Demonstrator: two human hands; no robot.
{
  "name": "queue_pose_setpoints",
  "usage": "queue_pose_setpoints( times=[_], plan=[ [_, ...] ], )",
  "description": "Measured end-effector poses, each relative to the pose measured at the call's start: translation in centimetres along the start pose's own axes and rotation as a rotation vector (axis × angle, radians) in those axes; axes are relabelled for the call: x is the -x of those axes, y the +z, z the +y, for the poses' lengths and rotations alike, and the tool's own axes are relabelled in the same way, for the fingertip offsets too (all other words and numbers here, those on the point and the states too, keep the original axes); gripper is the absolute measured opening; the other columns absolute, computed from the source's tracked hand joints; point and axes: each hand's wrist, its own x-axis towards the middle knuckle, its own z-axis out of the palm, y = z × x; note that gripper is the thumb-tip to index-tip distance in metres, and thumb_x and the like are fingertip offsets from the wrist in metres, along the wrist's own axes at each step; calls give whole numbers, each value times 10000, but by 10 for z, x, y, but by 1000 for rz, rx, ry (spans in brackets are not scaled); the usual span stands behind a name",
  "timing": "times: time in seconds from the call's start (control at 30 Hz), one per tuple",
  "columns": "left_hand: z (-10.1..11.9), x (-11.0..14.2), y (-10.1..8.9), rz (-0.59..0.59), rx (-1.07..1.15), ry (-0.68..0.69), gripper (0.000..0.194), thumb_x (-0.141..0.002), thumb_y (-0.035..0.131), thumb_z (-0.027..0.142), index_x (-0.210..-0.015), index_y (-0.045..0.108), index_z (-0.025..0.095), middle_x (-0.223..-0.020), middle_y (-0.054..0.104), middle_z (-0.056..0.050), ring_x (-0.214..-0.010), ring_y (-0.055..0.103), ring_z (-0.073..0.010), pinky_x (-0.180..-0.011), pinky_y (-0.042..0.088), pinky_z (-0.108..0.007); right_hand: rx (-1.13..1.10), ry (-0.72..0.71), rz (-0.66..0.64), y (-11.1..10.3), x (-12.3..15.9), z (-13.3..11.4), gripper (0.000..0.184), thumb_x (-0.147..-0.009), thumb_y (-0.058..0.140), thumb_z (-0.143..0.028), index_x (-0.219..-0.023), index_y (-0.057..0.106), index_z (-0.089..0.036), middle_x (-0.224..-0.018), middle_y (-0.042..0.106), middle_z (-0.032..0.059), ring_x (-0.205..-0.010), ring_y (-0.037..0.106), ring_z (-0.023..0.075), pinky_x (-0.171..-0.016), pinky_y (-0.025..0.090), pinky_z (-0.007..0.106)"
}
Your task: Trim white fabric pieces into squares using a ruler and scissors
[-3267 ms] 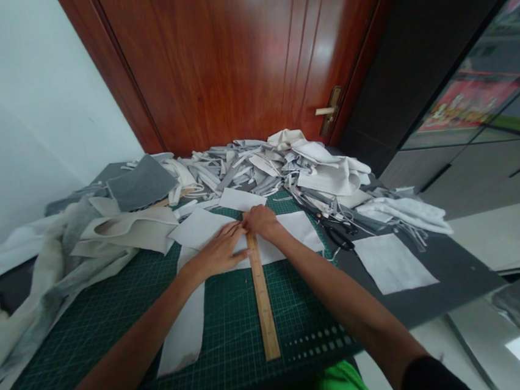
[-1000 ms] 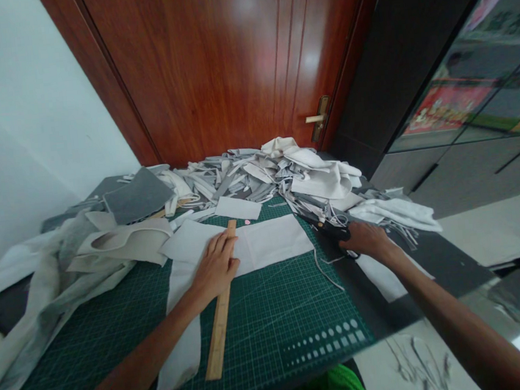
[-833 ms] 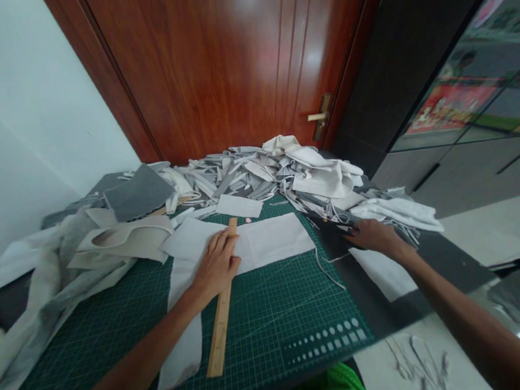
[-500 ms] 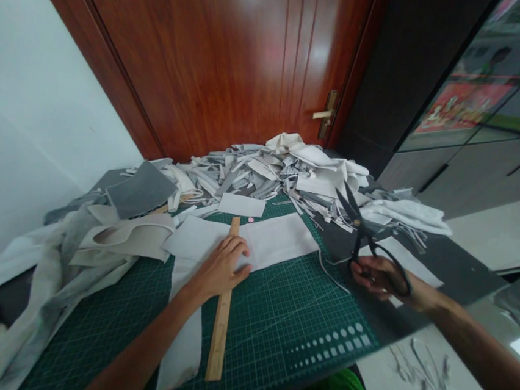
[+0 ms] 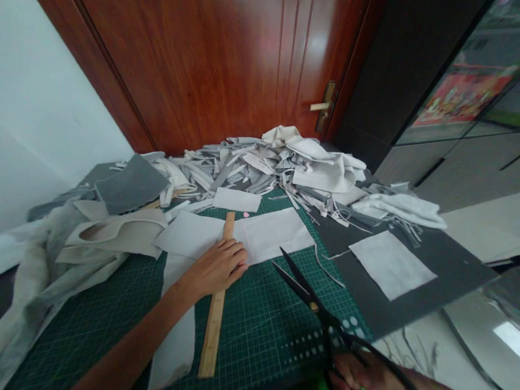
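Green cutting mat (image 5: pixel 263 323) carries a white fabric panel (image 5: pixel 273 235); left hand (image 5: pixel 214 267) lies spread on it, beside a wooden ruler (image 5: pixel 214 322); right hand (image 5: pixel 365 378) grips open black shears (image 5: pixel 314 305).

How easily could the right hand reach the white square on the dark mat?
Probably yes: nothing lies between the right hand and the white fabric square, though it holds the black scissors.

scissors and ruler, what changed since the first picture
The right hand has taken the black scissors off the dark mat and pulled them back toward the body, blades open. The ruler has swung, its near end now leftward, under the left hand. The white square and scrap pile stayed put.
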Motion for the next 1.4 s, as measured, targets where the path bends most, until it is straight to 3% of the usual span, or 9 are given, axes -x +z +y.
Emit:
queue_pose_setpoints(
  times=[0.07,0.17,0.4,0.6,0.83,0.97,1.2,1.4],
  plan=[
    [-2,1,-2,-4,27,-1,117,-962,632,290,-887,589,210,-951,631,-40,-945,600,-246,-883,462,-388,7,21,-51,-4,-15,8,776,-543,727,-911,-767,542,-191,-691,489,-23,-597,436,83,-512,288,217],
    [-2,0,-2,-9,5,-7,109,-966,618,262,-873,587,214,-931,627,-37,-939,607,-244,-873,466,-381,-22,-13,-20,-3,-32,17,792,-528,688,-947,-709,513,-197,-668,474,-33,-587,460,83,-508,309,213],
    [5,-7,12,-42,-144,-61,134,-974,524,133,-898,606,208,-938,667,-56,-962,643,-259,-881,482,-391,-115,107,134,25,-20,-11,695,-769,616,-850,-888,564,-168,-686,543,-19,-523,390,43,-447,219,167],
    [9,-7,14,-30,-118,-35,172,-1025,507,183,-879,596,200,-904,685,-49,-913,673,-242,-846,493,-370,-109,196,205,37,-23,-26,783,-663,620,-918,-881,562,-169,-687,541,-16,-508,409,55,-428,214,177],
    [34,-11,15,-27,-125,-18,170,-1066,497,251,-928,574,189,-866,695,-47,-832,696,-241,-729,485,-347,7,165,294,45,-28,-22,838,-623,596,-957,-874,592,-157,-670,578,-7,-549,448,67,-496,279,188],
    [37,-9,18,-29,-158,39,174,-1068,501,276,-931,560,187,-880,693,-45,-823,698,-239,-722,490,-348,-121,161,353,48,-29,-12,859,-578,644,-945,-903,588,-152,-680,584,-9,-581,483,65,-533,307,179],
    [38,-9,21,-16,-163,47,151,-1063,510,266,-944,552,183,-896,701,-50,-831,707,-242,-718,500,-351,-131,221,295,39,-21,-19,778,-672,627,-904,-929,538,-175,-695,552,-38,-437,403,30,-367,218,168],
    [40,-10,19,11,-116,26,131,-1049,533,229,-930,550,179,-871,710,-53,-816,718,-246,-683,486,-331,-76,171,269,18,-17,-33,724,-723,613,-874,-906,525,-179,-685,531,-48,-440,411,34,-348,263,149]
  ],
)
